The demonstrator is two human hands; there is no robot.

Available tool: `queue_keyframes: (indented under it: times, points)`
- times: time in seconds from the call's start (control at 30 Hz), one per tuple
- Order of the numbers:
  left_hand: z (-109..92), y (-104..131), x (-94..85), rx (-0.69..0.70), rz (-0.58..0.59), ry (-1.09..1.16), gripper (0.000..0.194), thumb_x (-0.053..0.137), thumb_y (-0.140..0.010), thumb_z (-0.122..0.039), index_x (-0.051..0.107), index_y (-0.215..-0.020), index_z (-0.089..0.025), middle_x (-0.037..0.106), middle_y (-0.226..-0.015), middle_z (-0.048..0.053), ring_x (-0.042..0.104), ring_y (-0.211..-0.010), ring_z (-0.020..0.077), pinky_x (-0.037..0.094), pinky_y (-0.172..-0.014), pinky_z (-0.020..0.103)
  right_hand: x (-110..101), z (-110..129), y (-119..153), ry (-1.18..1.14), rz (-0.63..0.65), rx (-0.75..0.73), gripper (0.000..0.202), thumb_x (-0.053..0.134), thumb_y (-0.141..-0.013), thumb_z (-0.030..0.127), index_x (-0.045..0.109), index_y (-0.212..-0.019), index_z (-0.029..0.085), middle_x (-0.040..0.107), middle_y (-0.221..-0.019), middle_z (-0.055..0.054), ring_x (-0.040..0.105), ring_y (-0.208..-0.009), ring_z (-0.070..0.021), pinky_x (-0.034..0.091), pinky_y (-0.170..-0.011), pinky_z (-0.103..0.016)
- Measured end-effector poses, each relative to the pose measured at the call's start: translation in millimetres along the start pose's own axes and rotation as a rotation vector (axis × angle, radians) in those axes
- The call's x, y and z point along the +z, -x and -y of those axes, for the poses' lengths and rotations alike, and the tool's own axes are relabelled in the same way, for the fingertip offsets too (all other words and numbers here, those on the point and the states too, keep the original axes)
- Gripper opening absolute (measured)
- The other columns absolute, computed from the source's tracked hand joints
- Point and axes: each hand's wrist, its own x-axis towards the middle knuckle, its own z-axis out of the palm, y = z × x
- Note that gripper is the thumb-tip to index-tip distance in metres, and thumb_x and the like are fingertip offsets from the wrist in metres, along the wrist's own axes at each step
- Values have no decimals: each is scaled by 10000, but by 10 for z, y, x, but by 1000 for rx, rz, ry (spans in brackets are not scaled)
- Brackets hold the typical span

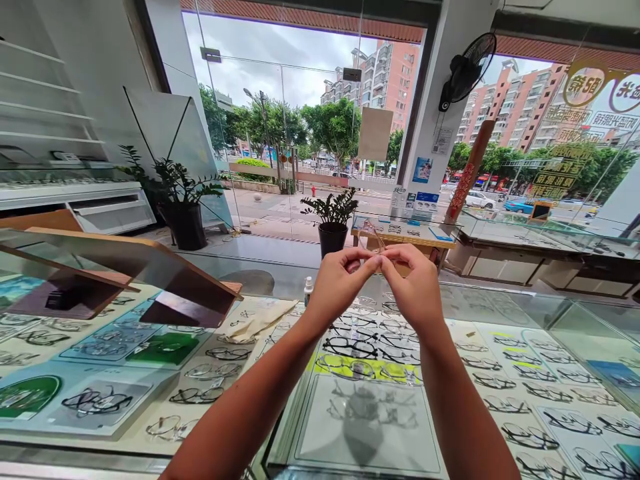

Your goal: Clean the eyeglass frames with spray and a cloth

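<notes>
Both hands are raised over the glass display counter, their fingertips meeting near the middle of the head view. My left hand point(341, 279) has thumb and index finger pinched on a thin, clear-framed pair of glasses point(371, 233). On the other side, my right hand point(412, 280) pinches the same glasses, its fingertips touching those of my left. The frame stands up beyond the fingertips, and the part between the fingers is hidden. Under the glass below lie rows of spectacles point(351, 347), some on a yellow strip.
A small white-capped bottle point(308, 291) stands left of my wrist. Beside it lies a beige cloth point(257, 321). Tilted mirrors or stands point(190, 273) rise on the left of the counter. Beyond are a potted plant point(333, 233) and a low display table point(405, 233).
</notes>
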Motion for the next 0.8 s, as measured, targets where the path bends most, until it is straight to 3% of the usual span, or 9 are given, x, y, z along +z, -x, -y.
queue_keyframes:
  times: [0.13,0.27,0.37,0.53,0.6,0.67,0.73,0.8]
  points:
    - [117,-97,-12,-60,24,58,365,862,-773,-529,799,-855,-179,706,-765,35,589,-710,177,433,-658,304,27,-9,-4,139,19,-35,110,664,-960,275,756,-907,246,760,-1082,-98,695,-1032,-275,528,-931,-427]
    - [240,-169,-20,-113,18,20,337,842,-772,-515,788,-829,-187,624,-662,14,538,-656,168,383,-608,299,58,-59,-24,228,94,-12,107,653,-952,244,759,-941,238,749,-1106,-96,688,-1016,-273,517,-923,-428]
    - [372,-234,-18,-126,4,-17,268,799,-784,-445,759,-808,-181,642,-704,20,537,-668,161,375,-620,297,88,-119,-42,269,158,28,115,653,-948,259,761,-975,233,743,-1117,-93,683,-982,-261,503,-897,-421]
    - [732,-391,3,-116,9,-234,183,683,-812,-351,676,-739,-182,632,-706,9,517,-660,149,366,-648,305,15,-249,-115,286,176,143,167,683,-930,343,684,-801,237,714,-906,-55,627,-810,-222,448,-769,-382]
    - [920,-454,15,-116,23,-388,168,655,-830,-327,649,-731,-191,640,-712,10,525,-675,158,363,-665,310,-77,-274,-151,248,97,154,325,692,-931,354,555,-660,241,593,-698,-6,517,-664,-178,393,-684,-354]
    - [1119,-513,25,-128,51,-530,135,639,-851,-302,649,-766,-197,680,-769,27,556,-719,178,366,-689,316,-174,-268,-178,175,10,151,503,693,-947,381,387,-571,251,379,-559,41,362,-566,-141,331,-613,-335]
    - [1314,-577,33,-129,92,-657,126,622,-890,-297,662,-820,-200,718,-846,54,585,-768,202,363,-701,321,-247,-241,-192,85,-42,132,614,693,-965,450,286,-549,258,240,-541,56,274,-544,-124,295,-570,-322]
    - [1487,-659,41,-111,153,-779,135,604,-933,-297,685,-893,-196,746,-942,85,615,-838,223,369,-727,320,-284,-210,-201,-6,-52,108,655,676,-979,539,271,-548,258,211,-550,55,268,-542,-118,290,-546,-311]
